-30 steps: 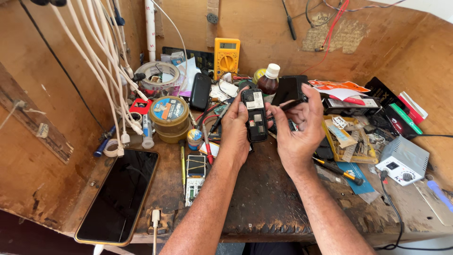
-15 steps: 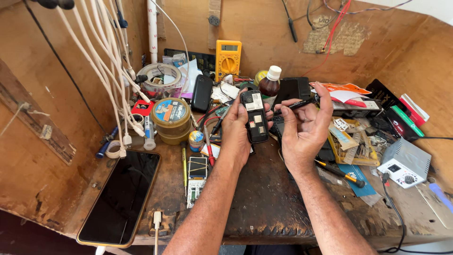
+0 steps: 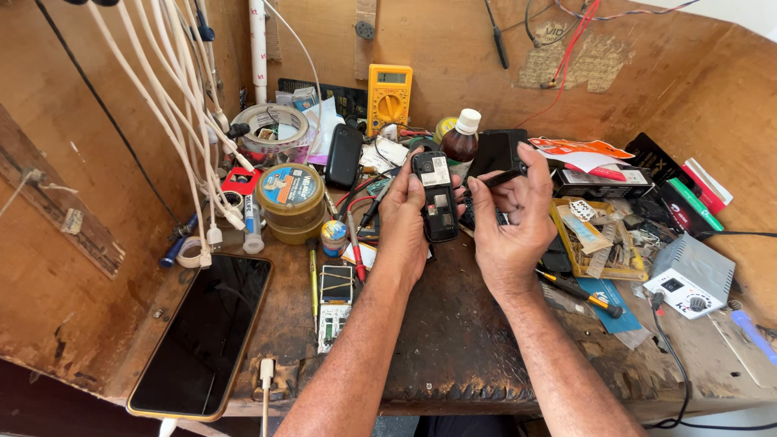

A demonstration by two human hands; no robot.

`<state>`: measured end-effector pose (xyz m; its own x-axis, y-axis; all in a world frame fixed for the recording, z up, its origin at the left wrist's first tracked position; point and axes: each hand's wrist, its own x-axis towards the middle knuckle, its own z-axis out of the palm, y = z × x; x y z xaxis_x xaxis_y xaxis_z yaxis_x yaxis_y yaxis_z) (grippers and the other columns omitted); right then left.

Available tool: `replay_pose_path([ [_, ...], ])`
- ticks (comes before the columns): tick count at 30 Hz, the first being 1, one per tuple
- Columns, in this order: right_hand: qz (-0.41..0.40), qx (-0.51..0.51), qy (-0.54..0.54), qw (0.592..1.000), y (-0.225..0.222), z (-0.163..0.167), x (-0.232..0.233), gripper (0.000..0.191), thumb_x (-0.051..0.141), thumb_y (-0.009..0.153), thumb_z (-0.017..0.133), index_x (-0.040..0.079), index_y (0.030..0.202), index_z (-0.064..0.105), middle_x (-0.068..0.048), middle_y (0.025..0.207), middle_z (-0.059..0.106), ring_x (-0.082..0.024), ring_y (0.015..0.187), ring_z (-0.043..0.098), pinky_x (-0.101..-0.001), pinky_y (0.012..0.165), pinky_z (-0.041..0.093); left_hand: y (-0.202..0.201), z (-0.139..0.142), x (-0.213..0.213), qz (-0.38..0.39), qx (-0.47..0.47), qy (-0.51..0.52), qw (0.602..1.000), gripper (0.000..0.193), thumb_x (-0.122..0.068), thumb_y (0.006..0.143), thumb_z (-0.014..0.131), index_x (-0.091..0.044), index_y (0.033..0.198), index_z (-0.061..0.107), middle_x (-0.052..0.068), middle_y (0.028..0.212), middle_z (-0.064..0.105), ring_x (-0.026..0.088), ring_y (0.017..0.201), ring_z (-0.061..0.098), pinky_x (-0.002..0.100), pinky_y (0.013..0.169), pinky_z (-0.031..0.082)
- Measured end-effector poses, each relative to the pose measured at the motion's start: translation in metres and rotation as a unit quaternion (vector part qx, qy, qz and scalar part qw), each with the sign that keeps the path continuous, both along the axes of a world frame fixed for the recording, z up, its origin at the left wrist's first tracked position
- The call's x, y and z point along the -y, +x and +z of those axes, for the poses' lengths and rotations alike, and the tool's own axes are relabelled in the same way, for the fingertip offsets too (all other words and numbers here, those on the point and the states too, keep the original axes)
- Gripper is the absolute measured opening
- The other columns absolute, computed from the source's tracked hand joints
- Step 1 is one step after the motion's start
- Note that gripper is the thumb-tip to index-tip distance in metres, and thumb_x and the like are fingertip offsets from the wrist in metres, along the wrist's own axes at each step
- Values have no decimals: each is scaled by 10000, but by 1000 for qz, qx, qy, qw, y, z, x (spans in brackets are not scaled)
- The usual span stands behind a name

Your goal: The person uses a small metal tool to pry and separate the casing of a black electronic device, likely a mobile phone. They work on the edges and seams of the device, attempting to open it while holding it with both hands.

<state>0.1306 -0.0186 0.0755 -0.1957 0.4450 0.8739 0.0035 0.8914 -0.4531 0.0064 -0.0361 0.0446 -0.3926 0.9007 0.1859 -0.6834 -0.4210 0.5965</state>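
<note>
Phone (image 3: pixel 438 198) between left-hand fingers (image 3: pixel 416 188) (back open)

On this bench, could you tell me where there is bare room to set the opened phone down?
The dark bench top between the forearms, below the left hand and right hand, is bare. Beyond the opened phone, toward the yellow multimeter, and around the yellow tray, it is crowded.

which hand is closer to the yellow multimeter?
Left. The left hand, holding an opened small phone, sits just below the yellow multimeter; the right hand is lower and further right.
</note>
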Motion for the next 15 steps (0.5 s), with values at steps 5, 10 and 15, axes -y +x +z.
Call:
replay_pose_path([
  [5, -22, 29, 16, 999, -3, 3, 2, 589, -109, 1073, 640, 35, 1556, 337, -138, 1122, 699, -160, 1036, 717, -288, 920, 626, 0, -2, -2, 2, 3, 10, 1000, 470, -244, 1117, 330, -158, 1570, 421, 174, 1119, 711, 231, 936, 725, 388, 800, 647],
  [10, 29, 30, 9, 999, 1, 2, -2, 566, -88, 1107, 601, 46, 1571, 304, -145, 1160, 694, -167, 1048, 731, -295, 953, 618, 2, -2, -1, 4, -5, 6, 1000, 463, -245, 1119, 330, -161, 1566, 418, 178, 1109, 713, 236, 939, 728, 384, 791, 643],
  [15, 25, 28, 4, 999, 2, 1, -5, 574, -76, 1108, 612, 46, 1574, 301, -148, 1180, 679, -169, 1060, 718, -304, 969, 605, 1, -1, -1, 2, 0, -10, 1000, 470, -246, 1108, 328, -180, 1566, 409, 178, 1099, 712, 238, 925, 726, 372, 765, 642],
])
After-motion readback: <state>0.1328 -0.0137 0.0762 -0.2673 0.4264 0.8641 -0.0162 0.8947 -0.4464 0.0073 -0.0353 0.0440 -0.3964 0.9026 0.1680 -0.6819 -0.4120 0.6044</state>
